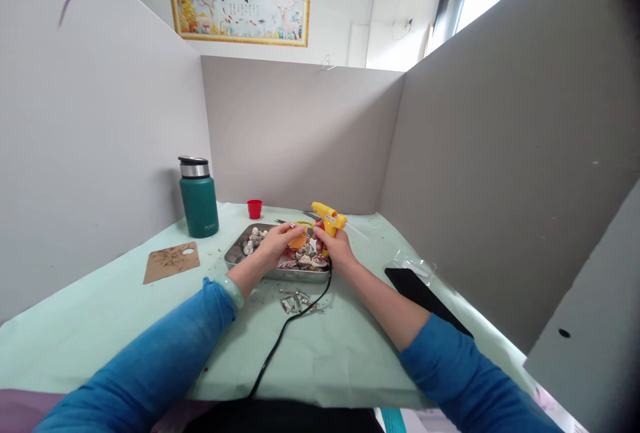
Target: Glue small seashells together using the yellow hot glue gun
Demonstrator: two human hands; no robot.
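Over a metal tray [295, 274] of shells and stones, my left hand [281, 241] is closed on an orange shell [298, 240]. My right hand [336, 246] grips the handle of a yellow glue gun [327, 214], whose nozzle points to the upper left. A clear glue stick [356, 230] sticks out of the gun's back end. From the handle a black cord [280, 340] runs down over the table to its front edge. The two hands are close together, with the shell just left of the right hand's fingers.
A green bottle [199, 203] stands at the back left, beside a red cup [255, 209]. A stained brown card [171, 262] lies at left. Small metal clips [299, 302] lie before the tray. At right are a black flat object [425, 298] and clear plastic [414, 264]. Partition walls surround the table.
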